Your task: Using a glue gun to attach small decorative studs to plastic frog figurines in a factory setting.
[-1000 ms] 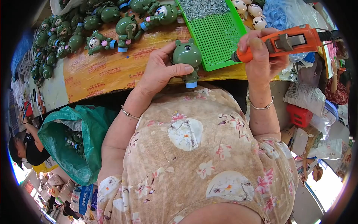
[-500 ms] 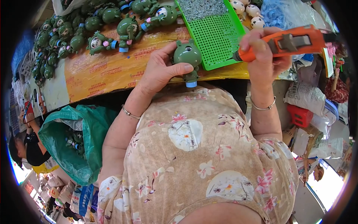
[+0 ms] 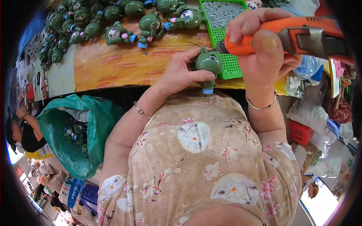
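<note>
My left hand is closed around a green cartoon animal figure with a light blue base, held at the table's near edge. In my right hand is an orange electric screwdriver, gripped round its body. Its dark tip points left and reaches the top of the figure's head; whether it touches a screw there I cannot make out. Behind the two hands lies a green perforated tray, with many small silvery screws heaped in its far part.
Many green figures lie along the table's far left side. An orange-yellow sheet covers the tabletop. Left of my body stands an open green bag with figures inside. At the right are a red plastic stool and white sacks.
The screwdriver has moved left from over the tray's right edge to the figure's head. My left hand and the figure sit a little further right and lower in view.
</note>
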### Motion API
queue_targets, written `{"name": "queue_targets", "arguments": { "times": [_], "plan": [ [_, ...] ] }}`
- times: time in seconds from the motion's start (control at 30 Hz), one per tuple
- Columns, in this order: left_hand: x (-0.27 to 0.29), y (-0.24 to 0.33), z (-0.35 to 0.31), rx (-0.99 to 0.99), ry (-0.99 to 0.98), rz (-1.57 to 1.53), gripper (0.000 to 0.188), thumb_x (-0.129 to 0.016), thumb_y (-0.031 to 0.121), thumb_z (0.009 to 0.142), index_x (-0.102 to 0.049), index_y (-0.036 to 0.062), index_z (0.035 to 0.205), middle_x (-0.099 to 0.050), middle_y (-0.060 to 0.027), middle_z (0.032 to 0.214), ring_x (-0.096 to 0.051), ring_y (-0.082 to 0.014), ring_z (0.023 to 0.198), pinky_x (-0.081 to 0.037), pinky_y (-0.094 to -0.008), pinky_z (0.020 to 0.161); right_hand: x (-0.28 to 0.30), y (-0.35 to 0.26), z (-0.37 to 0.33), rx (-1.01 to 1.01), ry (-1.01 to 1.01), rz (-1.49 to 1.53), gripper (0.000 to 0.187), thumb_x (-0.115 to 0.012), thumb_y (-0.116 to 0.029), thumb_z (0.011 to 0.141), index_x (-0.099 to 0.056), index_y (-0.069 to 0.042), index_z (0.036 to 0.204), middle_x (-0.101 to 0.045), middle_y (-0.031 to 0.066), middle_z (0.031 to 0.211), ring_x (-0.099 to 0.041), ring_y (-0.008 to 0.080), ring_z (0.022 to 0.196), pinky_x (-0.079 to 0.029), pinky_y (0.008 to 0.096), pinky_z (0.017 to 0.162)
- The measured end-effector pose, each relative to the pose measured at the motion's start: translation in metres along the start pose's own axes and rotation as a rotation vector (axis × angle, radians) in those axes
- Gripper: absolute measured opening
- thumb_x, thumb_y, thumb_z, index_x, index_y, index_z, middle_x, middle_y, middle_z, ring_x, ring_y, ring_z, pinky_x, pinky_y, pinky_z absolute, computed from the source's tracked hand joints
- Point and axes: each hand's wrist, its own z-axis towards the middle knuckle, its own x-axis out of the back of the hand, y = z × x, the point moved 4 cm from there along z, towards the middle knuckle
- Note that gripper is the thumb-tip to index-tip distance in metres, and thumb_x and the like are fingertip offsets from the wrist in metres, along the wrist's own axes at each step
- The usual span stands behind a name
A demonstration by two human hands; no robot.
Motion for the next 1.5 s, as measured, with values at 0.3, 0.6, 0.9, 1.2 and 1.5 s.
{"name": "queue_targets", "arguments": {
  "times": [0.3,0.6,0.9,1.2,1.5],
  "plan": [
    [-0.008,0.001,0.0,-0.025,0.001,0.022,0.054,-0.078,0.008,0.072,-0.054,0.0011,0.12,-0.063,0.0012,0.097,-0.057,-0.0056,0.086,-0.05,-0.0225,0.077,-0.002,0.0,0.002,0.037,-0.023,0.048,0.03,-0.065,-0.017,0.081,-0.049,0.002,0.099,-0.054,0.0094,0.077,-0.055,0.0212,0.064,-0.048,0.0329,0.057],
    [-0.007,0.003,-0.001,-0.014,-0.005,0.027,0.045,-0.078,0.009,0.072,-0.058,0.0031,0.113,-0.063,0.0021,0.092,-0.057,-0.0057,0.083,-0.05,-0.0224,0.073,-0.01,0.003,-0.002,-0.099,0.101,-0.235,0.014,-0.058,-0.002,0.08,-0.049,0.001,0.091,-0.055,0.0097,0.067,-0.055,0.017,0.056,-0.048,0.0309,0.053],
    [-0.007,0.001,-0.002,-0.035,0.015,0.064,0.039,-0.077,0.007,0.073,-0.06,0.0024,0.108,-0.063,0.0017,0.09,-0.057,-0.0053,0.08,-0.049,-0.021,0.067,0.0,0.009,-0.005,-0.039,-0.034,-0.24,0.019,-0.061,-0.007,0.081,-0.05,0.0,0.095,-0.056,0.0092,0.07,-0.054,0.0177,0.057,-0.047,0.0315,0.053],
    [0.01,-0.006,0.002,-0.044,0.12,-0.101,0.063,-0.073,-0.001,0.072,-0.045,0.0021,0.128,-0.062,-0.0059,0.107,-0.062,-0.0159,0.093,-0.053,-0.0283,0.082,0.062,-0.021,-0.009,-0.038,0.103,-0.209,0.02,-0.06,-0.007,0.084,-0.052,0.001,0.1,-0.055,0.0087,0.071,-0.054,0.0188,0.06,-0.046,0.0327,0.057],
    [0.0,-0.002,0.007,-0.044,0.169,-0.14,0.064,-0.069,-0.002,0.075,-0.039,0.0016,0.131,-0.059,-0.01,0.109,-0.063,-0.0178,0.091,-0.058,-0.0281,0.067,0.09,-0.012,-0.048,-0.043,0.257,-0.421,0.014,-0.057,0.0,0.084,-0.051,0.001,0.097,-0.055,0.0076,0.07,-0.054,0.0162,0.057,-0.046,0.0324,0.056]
  ]
}}
